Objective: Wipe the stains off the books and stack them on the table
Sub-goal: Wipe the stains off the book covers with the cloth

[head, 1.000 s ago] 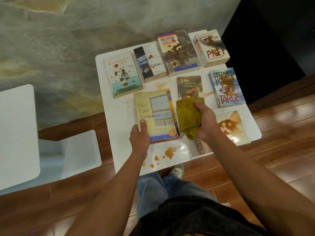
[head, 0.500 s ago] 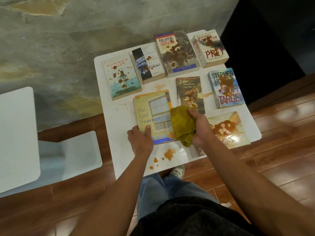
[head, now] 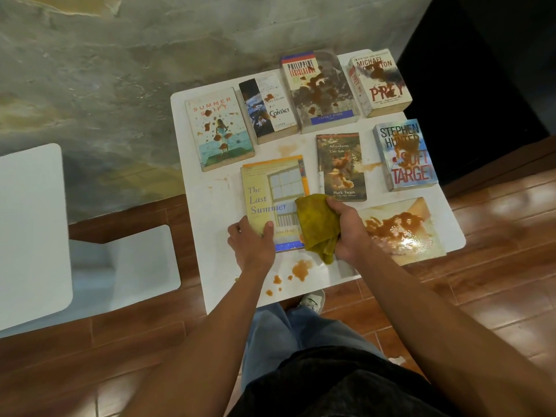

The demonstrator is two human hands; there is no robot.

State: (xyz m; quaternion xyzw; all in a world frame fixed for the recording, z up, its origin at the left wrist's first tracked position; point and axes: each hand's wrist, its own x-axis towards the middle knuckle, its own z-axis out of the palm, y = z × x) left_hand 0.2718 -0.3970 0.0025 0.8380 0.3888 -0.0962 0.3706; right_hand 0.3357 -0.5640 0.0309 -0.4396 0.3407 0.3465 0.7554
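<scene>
**"The Last Summer" under my cloth**

"The Last Summer" book (head: 272,200) lies near the front edge of the white table (head: 210,224). My left hand (head: 251,243) grips its near corner, thumb on the cover. My right hand (head: 350,228) clutches the yellow-green cloth (head: 316,225), which hides the book's right edge. Sauce spots (head: 301,269) sit on the bare strip nearest me. Farther right, a glare-washed stained book (head: 400,230) can't be read.

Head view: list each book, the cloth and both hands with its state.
The Last Summer: flat, being wiped.
Cloth: bunched in right hand.
Left hand: gripping The Last Summer's corner.
Summer Shift, Contact, Prey, Soft Target, Tom Sawyer: stained, unstacked.
</scene>
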